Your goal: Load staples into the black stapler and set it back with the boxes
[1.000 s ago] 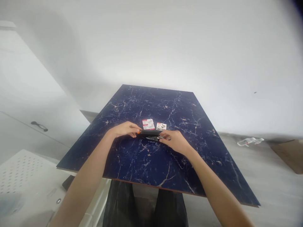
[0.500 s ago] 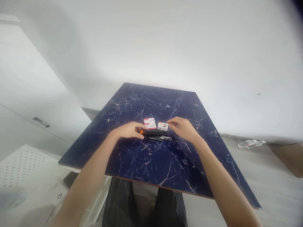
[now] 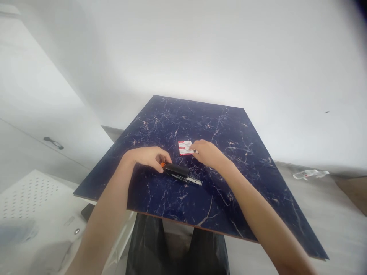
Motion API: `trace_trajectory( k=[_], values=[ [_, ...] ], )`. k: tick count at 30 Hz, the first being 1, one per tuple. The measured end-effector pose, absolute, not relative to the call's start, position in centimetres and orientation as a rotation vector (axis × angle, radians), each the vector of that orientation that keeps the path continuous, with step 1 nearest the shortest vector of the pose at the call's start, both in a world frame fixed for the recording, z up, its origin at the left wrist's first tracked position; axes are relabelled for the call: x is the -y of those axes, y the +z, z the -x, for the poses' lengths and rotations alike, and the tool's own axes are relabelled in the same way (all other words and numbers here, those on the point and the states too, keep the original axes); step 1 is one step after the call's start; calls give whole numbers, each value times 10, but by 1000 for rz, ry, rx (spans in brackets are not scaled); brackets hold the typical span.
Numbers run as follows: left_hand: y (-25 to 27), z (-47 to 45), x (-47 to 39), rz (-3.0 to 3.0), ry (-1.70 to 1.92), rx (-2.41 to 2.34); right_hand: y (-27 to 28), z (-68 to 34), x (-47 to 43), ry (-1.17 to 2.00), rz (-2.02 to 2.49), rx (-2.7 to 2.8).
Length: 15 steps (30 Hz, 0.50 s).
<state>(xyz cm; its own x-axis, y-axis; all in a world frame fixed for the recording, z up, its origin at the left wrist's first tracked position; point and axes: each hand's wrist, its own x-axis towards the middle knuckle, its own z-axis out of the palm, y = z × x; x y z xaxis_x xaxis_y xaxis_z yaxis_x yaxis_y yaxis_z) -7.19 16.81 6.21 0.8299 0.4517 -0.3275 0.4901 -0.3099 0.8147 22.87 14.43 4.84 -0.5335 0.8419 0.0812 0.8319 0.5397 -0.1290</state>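
Observation:
A black stapler point(image 3: 176, 171) with an orange end lies angled on the dark blue marbled tabletop point(image 3: 172, 202), its metal tray sticking out to the right. My left hand point(image 3: 151, 157) pinches the orange end between thumb and fingers. Beyond the stapler lie small red-and-white staple boxes point(image 3: 184, 148), side by side. My right hand point(image 3: 208, 153) is at their right edge, fingers and thumb closed on a staple box that they mostly cover.
A white wall point(image 3: 200, 53) rises behind the table. On the floor at right are a clear plastic bottle point(image 3: 311, 174) and a brown cardboard piece point(image 3: 352, 193). A white perforated chair point(image 3: 31, 194) stands at left, near a cabinet handle point(image 3: 53, 143).
My left hand has drawn the stapler away from the boxes, toward me. My right hand has moved left against the boxes, and the separate right-hand box is now mostly covered.

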Motion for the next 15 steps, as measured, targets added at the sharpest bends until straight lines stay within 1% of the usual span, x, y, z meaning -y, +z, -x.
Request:
trace_trajectory(
  k=[3, 8, 12, 15],
  values=[
    [61, 70, -168, -1970, -21, -743, 48, -234, -150, 111, 1478, 2581],
    [61, 65, -166, -2031, 59, -844, 41, -259, -153, 280, 1660, 2586],
    [57, 62, -167, -2014, 112, -859, 37, -280, -149, 285, 1679, 2552],
    [50, 60, -169, -1978, 190, -821, 39, -282, -143, 232, 1621, 2477]
  ],
)
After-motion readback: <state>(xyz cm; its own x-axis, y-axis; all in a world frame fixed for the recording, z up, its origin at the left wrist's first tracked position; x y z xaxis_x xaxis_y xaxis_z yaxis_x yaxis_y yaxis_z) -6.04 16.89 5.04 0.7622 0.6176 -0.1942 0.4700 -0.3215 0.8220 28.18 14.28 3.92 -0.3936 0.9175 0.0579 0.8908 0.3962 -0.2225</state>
